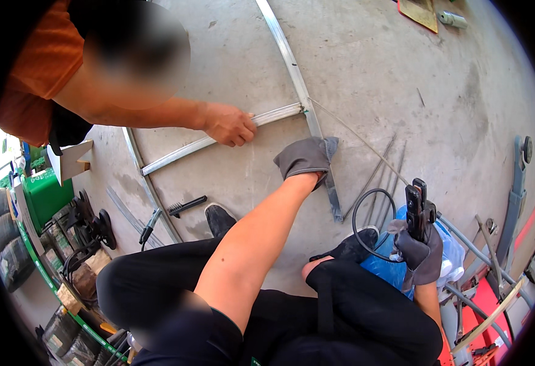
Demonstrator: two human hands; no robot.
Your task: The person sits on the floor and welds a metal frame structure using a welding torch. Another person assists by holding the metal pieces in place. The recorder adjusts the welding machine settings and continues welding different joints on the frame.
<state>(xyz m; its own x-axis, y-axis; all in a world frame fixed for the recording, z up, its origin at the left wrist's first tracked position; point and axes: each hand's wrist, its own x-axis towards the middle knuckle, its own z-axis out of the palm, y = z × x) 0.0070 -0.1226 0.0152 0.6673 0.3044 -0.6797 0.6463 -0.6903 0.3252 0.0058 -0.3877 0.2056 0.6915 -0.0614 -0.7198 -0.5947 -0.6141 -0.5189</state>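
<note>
My gloved left hand (304, 157) lies on the long steel tube (291, 61) below a joint with a crossbar (173, 152); its fingers are hidden. At right, my gloved right hand (419, 247) grips a black electrode holder (415, 204) with a cable. A thin welding rod (356, 133) runs from it up to the joint. Another person (51, 52) bends in from the upper left, their bare hand (231, 125) on the crossbar. A second long tube (132, 149) meets the crossbar's left end.
A wire brush (187, 206) and clamp (149, 228) lie left of my feet. Loose rods (374, 177) are right of the frame. A green bin (46, 186) and tires (8, 259) stand left; blue plastic (377, 271), grey bars and red items (484, 299) crowd the lower right.
</note>
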